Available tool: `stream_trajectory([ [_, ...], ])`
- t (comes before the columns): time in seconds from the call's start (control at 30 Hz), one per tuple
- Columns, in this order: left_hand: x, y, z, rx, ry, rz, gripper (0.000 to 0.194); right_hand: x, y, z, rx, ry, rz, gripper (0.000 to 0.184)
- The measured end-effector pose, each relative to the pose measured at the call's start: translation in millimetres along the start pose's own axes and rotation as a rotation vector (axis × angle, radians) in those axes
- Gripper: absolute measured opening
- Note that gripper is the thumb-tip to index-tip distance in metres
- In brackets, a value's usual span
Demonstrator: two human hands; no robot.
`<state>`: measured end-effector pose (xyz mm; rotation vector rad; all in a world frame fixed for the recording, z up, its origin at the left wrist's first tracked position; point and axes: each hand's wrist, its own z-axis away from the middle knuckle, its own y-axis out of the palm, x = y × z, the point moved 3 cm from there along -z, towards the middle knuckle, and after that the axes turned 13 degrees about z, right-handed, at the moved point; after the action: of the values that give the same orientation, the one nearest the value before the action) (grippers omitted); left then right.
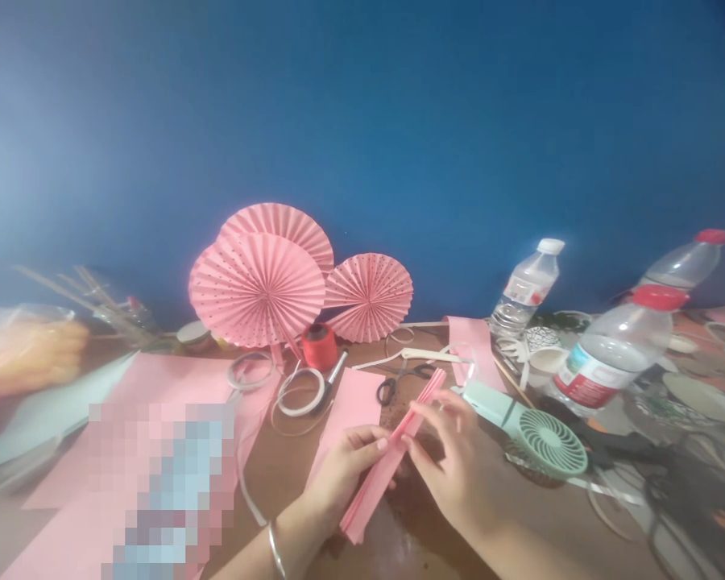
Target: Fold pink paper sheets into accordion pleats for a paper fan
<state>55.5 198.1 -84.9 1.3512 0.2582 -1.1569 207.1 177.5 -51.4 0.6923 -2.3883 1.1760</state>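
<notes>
My left hand [345, 471] and my right hand [453, 463] both pinch a folded, pleated strip of pink paper [392, 455]. The strip lies diagonally over the brown table [411, 540], its upper end near black-handled scissors [395, 385]. My left fingers wrap its middle from the left. My right thumb and fingers press it from the right, a little higher. A bangle sits on my left wrist.
Three finished pink paper fans [259, 286] lean on the blue wall. A red thread spool [319, 345], tape rings [302, 391], pink paper sheets [175, 387], a mint hand fan [540, 439] and three water bottles [610, 354] lie around. A blurred hand [30, 350] is at far left.
</notes>
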Motion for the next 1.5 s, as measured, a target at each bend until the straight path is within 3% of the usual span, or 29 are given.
stream_trajectory([
  [0.07,-1,-1.4,-1,0.027,-0.013,-0.017,0.027,7,-7,-4,0.023,-0.156,0.144,0.020],
  [0.17,-2,-3.0,-1,0.030,-0.023,-0.010,0.027,12,-12,-9,0.043,-0.266,0.218,0.021],
  [0.4,-1,-5.0,-3,0.017,-0.060,0.031,0.024,12,-12,-13,0.140,-0.304,0.156,0.026],
  [0.77,-5,-3.5,0,0.002,-0.086,0.018,0.023,23,-14,-18,0.045,-0.464,0.124,0.015],
  [0.93,-1,-3.0,3,0.015,-0.028,0.059,0.021,26,-17,-19,0.054,-0.475,0.103,0.017],
  [1.07,-2,4.5,7,0.046,0.062,0.013,0.022,22,-15,-19,0.076,-0.388,0.095,0.010],
  [1.2,-3,7.9,7,-0.007,0.150,-0.167,0.026,11,-2,-11,0.097,-0.162,0.053,0.009],
  [1.37,-3,7.1,6,-0.061,0.188,-0.228,0.022,-9,27,3,0.405,0.277,-0.272,0.015],
  [1.5,-5,8.7,8,-0.022,0.150,-0.104,0.017,-12,37,3,0.548,0.411,-0.619,0.021],
])
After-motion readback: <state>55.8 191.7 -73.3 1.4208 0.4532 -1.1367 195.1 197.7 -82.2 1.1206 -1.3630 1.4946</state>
